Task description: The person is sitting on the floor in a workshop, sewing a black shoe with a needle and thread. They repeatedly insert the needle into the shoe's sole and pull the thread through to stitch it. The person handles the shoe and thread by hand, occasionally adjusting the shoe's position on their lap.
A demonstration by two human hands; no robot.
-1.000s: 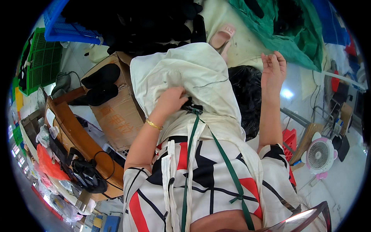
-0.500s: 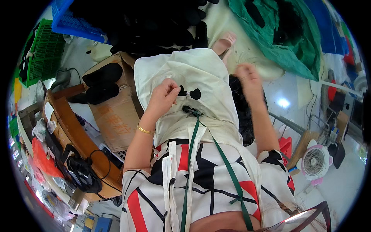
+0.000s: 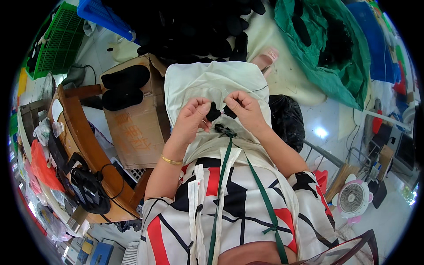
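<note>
A small black bow [image 3: 214,113] with a light, shiny band at its middle is held up over my lap. My left hand [image 3: 192,117] pinches its left loop between thumb and fingers. At the opposite loop, my right hand [image 3: 247,111] is closed on the bow with thumb and fingertips. Beneath both hands a cream apron [image 3: 212,84] is spread over my knees. Close below the bow, a dark knotted bunch [image 3: 225,130] joins the apron's green straps.
Black shoe pieces [image 3: 126,84] lie on a cardboard box [image 3: 132,137] at left, beside a wooden stool [image 3: 84,150]. A dark heap [image 3: 181,31] fills the far side. A green sack [image 3: 304,57] and black plastic bag [image 3: 287,121] stand right, with a fan [image 3: 353,196] nearer.
My right hand has come in from the right and taken hold of the bow's right loop. The left hand still grips the bow, now slightly lower and more to the right.
</note>
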